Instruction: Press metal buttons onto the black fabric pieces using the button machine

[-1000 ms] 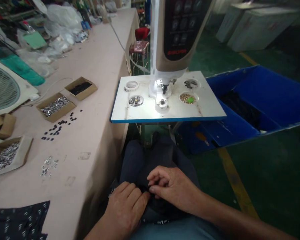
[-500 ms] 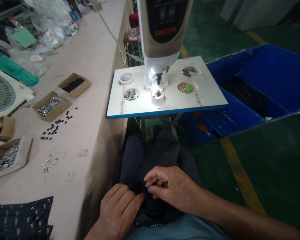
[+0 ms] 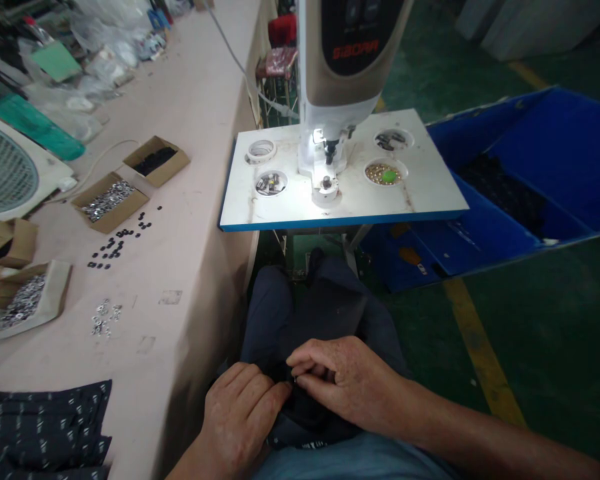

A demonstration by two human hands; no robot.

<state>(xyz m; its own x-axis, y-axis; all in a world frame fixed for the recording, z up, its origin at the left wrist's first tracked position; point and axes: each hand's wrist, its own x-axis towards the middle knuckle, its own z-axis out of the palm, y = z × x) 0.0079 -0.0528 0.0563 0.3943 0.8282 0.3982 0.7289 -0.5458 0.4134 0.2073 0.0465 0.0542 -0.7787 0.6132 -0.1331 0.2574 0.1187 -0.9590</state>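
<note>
Black cloth [image 3: 325,313] lies across my lap, with small white print along its lower edge. My left hand [image 3: 243,410] is closed on the cloth, thumb and forefinger pinching a fold of it. Just to the right, my right hand [image 3: 340,380] is bent in a pinch against the same fold. A tiny shiny bit shows at its thumb and fingertip, too small to name. Both hands' fingertips nearly meet over the cloth. Ahead of them stands a snap-fastening machine [image 3: 350,93] on a white table [image 3: 280,215] with a blue edge.
On the left bench [image 3: 190,220] are a box of metal snap parts [image 3: 110,201], a box of black pieces [image 3: 155,160], loose black snaps [image 3: 113,247] and folded printed cloth [image 3: 45,427]. A blue bin [image 3: 545,140] stands at the right. A fan [image 3: 5,167] sits far left.
The view has shifted slightly, so the machine and bench appear a little further right. Both hands keep their pinch on the cloth, almost unmoved.
</note>
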